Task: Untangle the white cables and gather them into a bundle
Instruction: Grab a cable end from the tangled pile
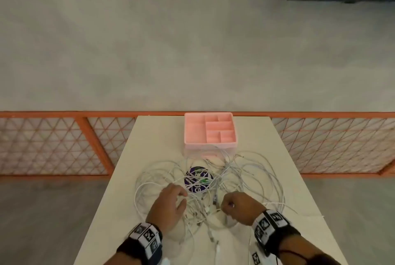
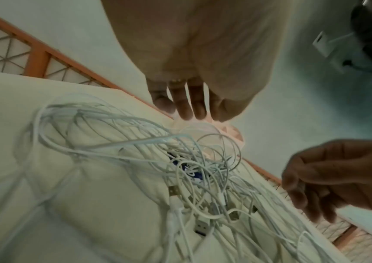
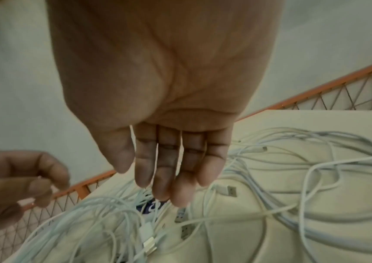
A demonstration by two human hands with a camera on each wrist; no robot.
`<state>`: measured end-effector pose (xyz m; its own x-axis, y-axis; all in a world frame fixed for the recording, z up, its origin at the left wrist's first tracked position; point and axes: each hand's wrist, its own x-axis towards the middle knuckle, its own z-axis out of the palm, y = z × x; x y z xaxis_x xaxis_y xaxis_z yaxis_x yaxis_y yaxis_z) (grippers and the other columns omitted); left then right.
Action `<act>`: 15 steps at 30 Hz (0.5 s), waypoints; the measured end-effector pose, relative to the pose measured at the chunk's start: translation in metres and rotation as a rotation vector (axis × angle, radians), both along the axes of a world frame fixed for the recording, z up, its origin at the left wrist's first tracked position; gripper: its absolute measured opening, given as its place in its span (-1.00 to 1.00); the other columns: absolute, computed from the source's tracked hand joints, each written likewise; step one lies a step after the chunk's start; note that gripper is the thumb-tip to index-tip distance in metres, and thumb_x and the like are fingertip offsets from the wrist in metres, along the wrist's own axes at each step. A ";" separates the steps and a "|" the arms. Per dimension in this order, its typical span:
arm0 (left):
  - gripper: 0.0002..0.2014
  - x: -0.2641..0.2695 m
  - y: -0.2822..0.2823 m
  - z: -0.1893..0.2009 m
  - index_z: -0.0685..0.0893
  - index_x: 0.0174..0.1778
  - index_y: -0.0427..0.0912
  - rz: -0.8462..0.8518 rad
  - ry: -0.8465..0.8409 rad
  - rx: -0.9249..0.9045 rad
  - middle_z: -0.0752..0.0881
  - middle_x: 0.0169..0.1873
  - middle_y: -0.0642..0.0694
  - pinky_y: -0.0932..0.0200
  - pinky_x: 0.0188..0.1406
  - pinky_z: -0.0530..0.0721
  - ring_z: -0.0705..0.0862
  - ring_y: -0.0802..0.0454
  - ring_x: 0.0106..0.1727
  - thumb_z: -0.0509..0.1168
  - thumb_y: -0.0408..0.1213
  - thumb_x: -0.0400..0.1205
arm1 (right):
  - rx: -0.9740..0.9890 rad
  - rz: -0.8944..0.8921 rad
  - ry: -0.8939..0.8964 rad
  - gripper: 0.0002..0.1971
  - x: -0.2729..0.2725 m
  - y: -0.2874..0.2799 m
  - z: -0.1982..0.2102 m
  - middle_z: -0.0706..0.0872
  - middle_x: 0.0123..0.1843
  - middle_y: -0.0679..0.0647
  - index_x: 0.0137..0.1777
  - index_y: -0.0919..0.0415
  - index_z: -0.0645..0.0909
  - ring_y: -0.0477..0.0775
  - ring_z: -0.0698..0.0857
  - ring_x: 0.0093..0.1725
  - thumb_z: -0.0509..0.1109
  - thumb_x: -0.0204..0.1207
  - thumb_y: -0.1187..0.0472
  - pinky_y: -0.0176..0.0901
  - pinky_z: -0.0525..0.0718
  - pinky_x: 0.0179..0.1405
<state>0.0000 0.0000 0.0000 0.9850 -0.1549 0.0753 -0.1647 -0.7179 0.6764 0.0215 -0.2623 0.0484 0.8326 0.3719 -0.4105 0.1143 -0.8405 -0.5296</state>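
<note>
Black wristbands (image 1: 141, 249), white marker-printed blocks (image 1: 268, 225); right finger ring (image 1: 233, 205), perhaps.

The cables (image 1: 245, 170) lie tangled on the counter (image 1: 299, 189), over a round disc (image 1: 198, 180). The divided tray (image 1: 210, 131) stands behind them, at the far edge.

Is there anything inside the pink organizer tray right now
No. In the head view the pink organizer tray shows only bare compartments, while the white cables lie on the table before it.
</note>
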 end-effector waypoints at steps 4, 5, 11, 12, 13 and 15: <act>-0.71 0.019 -0.009 -0.007 0.57 0.27 0.00 0.040 0.128 0.143 0.58 0.18 0.04 0.02 0.19 0.61 0.59 0.01 0.22 0.34 -0.15 0.64 | -0.019 -0.018 -0.009 -0.82 0.013 0.026 -0.009 0.77 -0.12 0.05 -0.22 0.12 0.64 0.08 0.74 -0.10 0.26 0.54 0.12 -0.15 0.63 -0.15; -0.70 0.022 -0.010 -0.010 0.55 0.30 0.00 0.031 0.170 0.177 0.59 0.21 0.02 0.02 0.22 0.60 0.60 -0.01 0.24 0.33 -0.15 0.65 | -0.017 -0.017 -0.009 -0.80 0.015 0.032 -0.012 0.79 -0.09 0.11 -0.18 0.18 0.66 0.14 0.75 -0.07 0.25 0.53 0.14 -0.08 0.66 -0.11; -0.72 0.019 -0.012 -0.015 0.57 0.25 0.06 0.050 0.175 0.127 0.64 0.18 0.05 0.09 0.19 0.60 0.64 0.03 0.18 0.30 -0.27 0.64 | -0.015 -0.085 -0.029 -0.62 0.016 0.061 -0.038 0.64 0.42 0.01 0.42 0.05 0.57 0.05 0.61 0.38 0.23 0.61 0.20 -0.19 0.50 0.36; -0.72 0.017 -0.013 -0.015 0.58 0.24 0.05 0.040 0.134 0.127 0.62 0.20 0.05 0.06 0.22 0.60 0.62 0.04 0.21 0.31 -0.27 0.63 | -0.017 -0.077 -0.018 -0.59 0.015 0.066 -0.042 0.62 0.43 0.05 0.45 0.09 0.54 0.08 0.60 0.40 0.23 0.61 0.24 -0.20 0.49 0.37; -0.73 0.015 -0.014 -0.013 0.60 0.23 0.04 0.031 0.081 0.129 0.59 0.20 0.06 0.04 0.23 0.58 0.58 0.05 0.22 0.32 -0.27 0.62 | -0.024 -0.078 -0.007 -0.59 0.014 0.071 -0.046 0.62 0.42 0.10 0.45 0.13 0.53 0.12 0.60 0.39 0.23 0.60 0.27 -0.20 0.50 0.32; -0.76 0.012 -0.016 -0.007 0.64 0.19 0.01 0.005 -0.006 0.096 0.58 0.17 0.08 0.07 0.20 0.57 0.55 0.10 0.19 0.33 -0.27 0.61 | -0.038 -0.089 -0.016 -0.69 0.014 0.077 -0.051 0.68 0.28 0.18 0.29 0.20 0.57 0.18 0.66 0.26 0.23 0.57 0.31 -0.20 0.54 0.10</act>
<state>0.0122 -0.0161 -0.0071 0.9853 -0.1572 0.0667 -0.1653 -0.7801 0.6035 0.0355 -0.1854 -0.0026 0.8683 0.2803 -0.4092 0.0465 -0.8673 -0.4956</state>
